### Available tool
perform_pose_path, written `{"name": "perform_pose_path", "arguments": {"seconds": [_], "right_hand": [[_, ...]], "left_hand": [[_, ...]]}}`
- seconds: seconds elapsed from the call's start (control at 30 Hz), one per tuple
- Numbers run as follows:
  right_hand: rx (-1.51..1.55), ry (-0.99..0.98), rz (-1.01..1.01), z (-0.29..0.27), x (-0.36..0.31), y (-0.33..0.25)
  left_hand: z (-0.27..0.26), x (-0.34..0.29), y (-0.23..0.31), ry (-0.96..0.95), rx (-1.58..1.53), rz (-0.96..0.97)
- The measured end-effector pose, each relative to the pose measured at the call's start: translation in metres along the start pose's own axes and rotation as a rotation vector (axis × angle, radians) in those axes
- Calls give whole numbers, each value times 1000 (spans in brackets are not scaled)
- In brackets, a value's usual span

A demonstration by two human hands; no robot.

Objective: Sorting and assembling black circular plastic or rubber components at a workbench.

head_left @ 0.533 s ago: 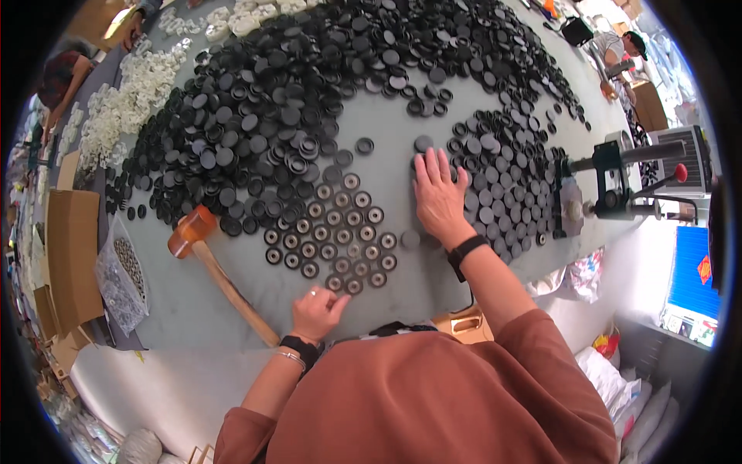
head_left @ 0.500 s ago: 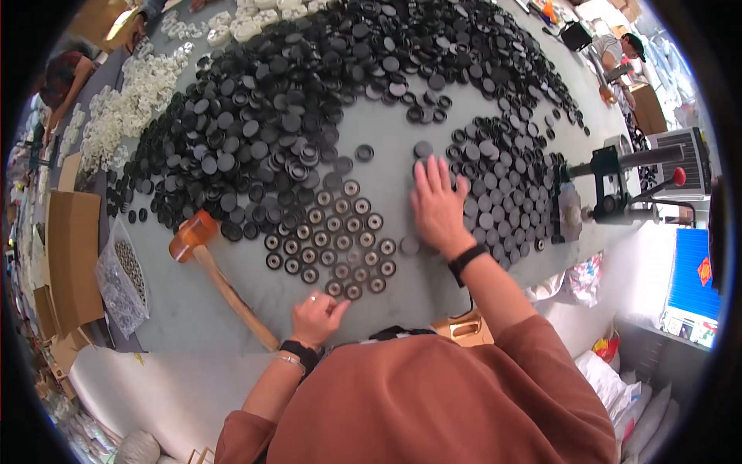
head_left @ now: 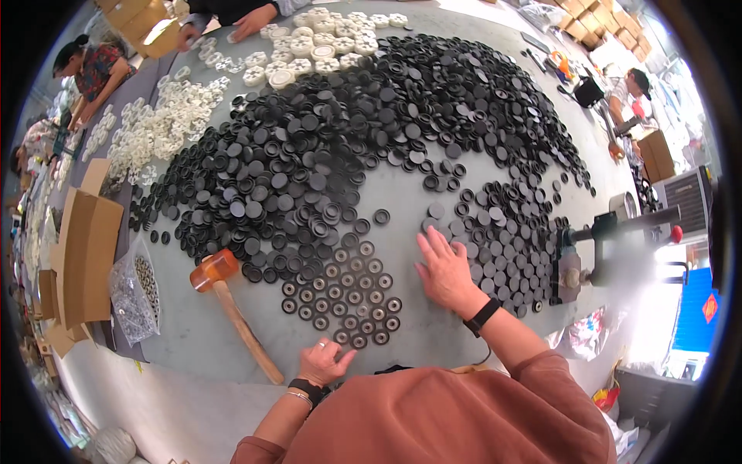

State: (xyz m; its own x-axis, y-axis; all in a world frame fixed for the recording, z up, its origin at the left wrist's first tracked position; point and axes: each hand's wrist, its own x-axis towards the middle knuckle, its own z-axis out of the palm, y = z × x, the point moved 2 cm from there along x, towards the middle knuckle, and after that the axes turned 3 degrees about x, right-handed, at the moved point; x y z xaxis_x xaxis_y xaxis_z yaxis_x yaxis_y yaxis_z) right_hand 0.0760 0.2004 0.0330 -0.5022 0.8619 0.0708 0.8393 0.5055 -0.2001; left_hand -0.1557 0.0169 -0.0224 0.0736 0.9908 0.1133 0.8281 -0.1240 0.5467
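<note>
My right hand (head_left: 450,277) lies flat with fingers spread at the left edge of a batch of black round caps (head_left: 506,267), most of them smooth side up. Its fingertips reach a loose cap; the palm hides what is under it. Near the table's front edge, my left hand (head_left: 325,363) is curled with the thumb out, and nothing shows in it. Just beyond it sits a cluster of black caps with metal ring centres (head_left: 357,298). A mallet (head_left: 214,271) with an orange head and wooden handle lies to the left of this cluster.
A large heap of black caps (head_left: 309,147) spreads across the table. White plastic parts (head_left: 158,124) and round white pieces (head_left: 325,42) lie beyond. A hand press (head_left: 576,267) stands right. At left are a cardboard box (head_left: 89,255) and a bag of metal rings (head_left: 137,290). Other people work around.
The view has tilted up, so everything sits lower in the picture and more of the far side shows. A loose cap left of my right wrist no longer shows. My left hand stays curled.
</note>
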Motion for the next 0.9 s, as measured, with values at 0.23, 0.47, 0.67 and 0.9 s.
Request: {"name": "perform_pose_path", "arguments": {"seconds": [0.23,0.47,0.67,0.9], "right_hand": [[745,253,445,24,110,67],[576,465,134,-8,245,56],[276,255,-213,17,335,-10],[-72,15,-259,49,354,-36]], "left_hand": [[-1,0,-2,-90,-63,-21],[-11,3,-2,-160,-64,-30],[-6,1,-6,-153,-76,-37],[-4,0,-7,-75,-127,-40]]}}
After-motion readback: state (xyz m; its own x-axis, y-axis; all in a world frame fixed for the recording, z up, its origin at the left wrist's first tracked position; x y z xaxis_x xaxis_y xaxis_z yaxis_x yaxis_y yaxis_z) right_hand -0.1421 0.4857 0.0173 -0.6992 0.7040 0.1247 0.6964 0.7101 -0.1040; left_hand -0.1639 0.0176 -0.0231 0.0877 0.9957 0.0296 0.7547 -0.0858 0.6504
